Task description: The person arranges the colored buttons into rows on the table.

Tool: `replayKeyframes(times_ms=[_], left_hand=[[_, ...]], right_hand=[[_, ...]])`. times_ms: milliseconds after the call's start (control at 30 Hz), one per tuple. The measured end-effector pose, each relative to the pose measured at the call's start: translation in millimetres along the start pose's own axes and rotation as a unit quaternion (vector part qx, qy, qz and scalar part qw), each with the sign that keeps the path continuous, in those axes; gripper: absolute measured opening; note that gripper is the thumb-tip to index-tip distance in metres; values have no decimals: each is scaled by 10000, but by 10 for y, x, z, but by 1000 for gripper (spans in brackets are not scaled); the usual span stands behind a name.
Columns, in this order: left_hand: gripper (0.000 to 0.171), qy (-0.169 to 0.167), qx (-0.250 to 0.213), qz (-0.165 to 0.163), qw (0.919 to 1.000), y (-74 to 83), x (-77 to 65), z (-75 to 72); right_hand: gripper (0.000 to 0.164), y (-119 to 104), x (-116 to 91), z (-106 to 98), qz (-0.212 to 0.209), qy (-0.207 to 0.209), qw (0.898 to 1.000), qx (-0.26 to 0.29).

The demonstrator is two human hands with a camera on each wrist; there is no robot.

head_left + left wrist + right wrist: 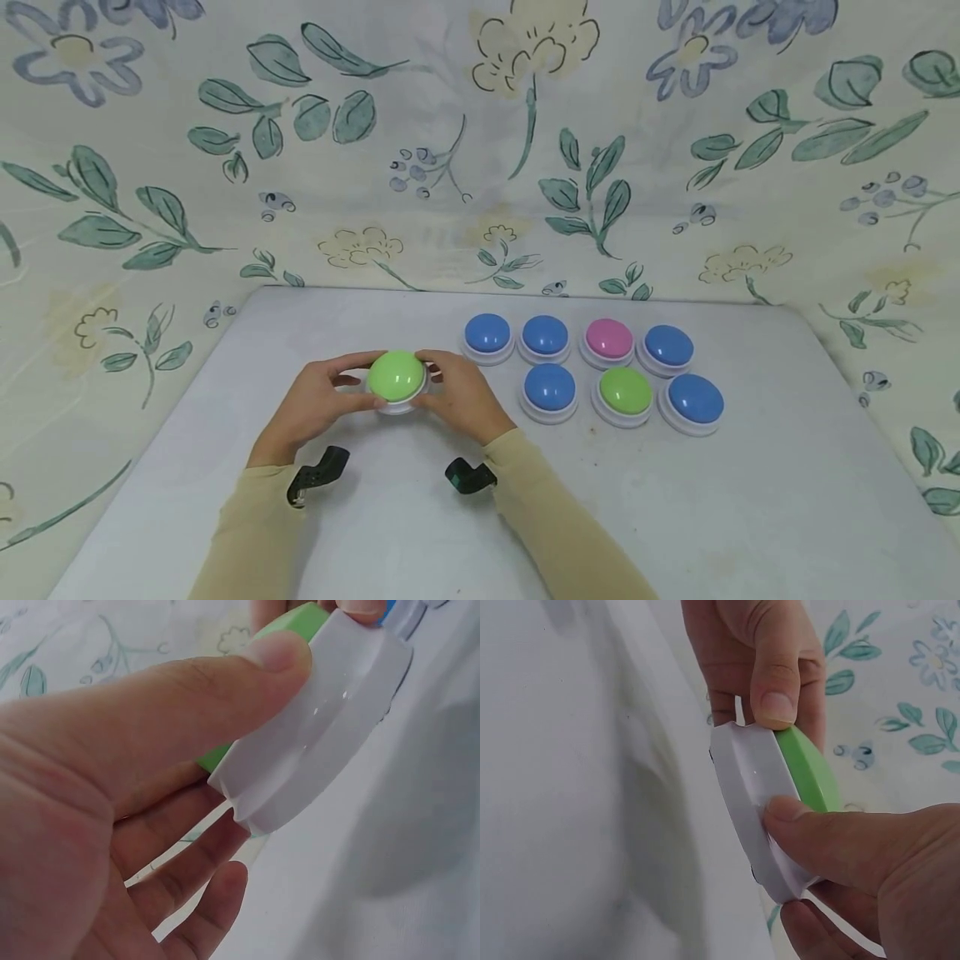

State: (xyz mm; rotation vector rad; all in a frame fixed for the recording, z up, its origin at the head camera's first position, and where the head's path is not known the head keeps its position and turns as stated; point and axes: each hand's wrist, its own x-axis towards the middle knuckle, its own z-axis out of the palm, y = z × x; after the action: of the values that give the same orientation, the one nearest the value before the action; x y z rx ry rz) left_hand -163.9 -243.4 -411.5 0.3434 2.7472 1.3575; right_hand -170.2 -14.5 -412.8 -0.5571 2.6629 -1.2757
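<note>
Both hands hold one push button with a green dome and a white base (396, 377), left of the other buttons. My left hand (311, 407) grips its left side, thumb on the near rim and fingers behind. On the opposite side my right hand (467, 395) pinches it the same way. In the left wrist view the white base (322, 720) appears lifted off the table, with the left thumb across it. The right wrist view shows the green dome (810, 769) facing away from the table and both thumbs on the base.
To the right stand several blue buttons (550, 387), a pink button (609, 339) and another green button (626, 391), in two rows. They sit on a white table (750, 517). A flower-patterned cloth (450, 208) hangs behind and at the sides.
</note>
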Motion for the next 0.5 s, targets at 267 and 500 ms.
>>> replayKeyframes(times_ms=[267, 500], left_hand=[[62, -11, -49, 79, 10000, 54, 16, 36], [62, 4, -87, 249, 9997, 99, 22, 80]], right_hand=[[64, 12, -46, -64, -163, -7, 9998, -106], [65, 43, -108, -133, -355, 26, 9988, -336]])
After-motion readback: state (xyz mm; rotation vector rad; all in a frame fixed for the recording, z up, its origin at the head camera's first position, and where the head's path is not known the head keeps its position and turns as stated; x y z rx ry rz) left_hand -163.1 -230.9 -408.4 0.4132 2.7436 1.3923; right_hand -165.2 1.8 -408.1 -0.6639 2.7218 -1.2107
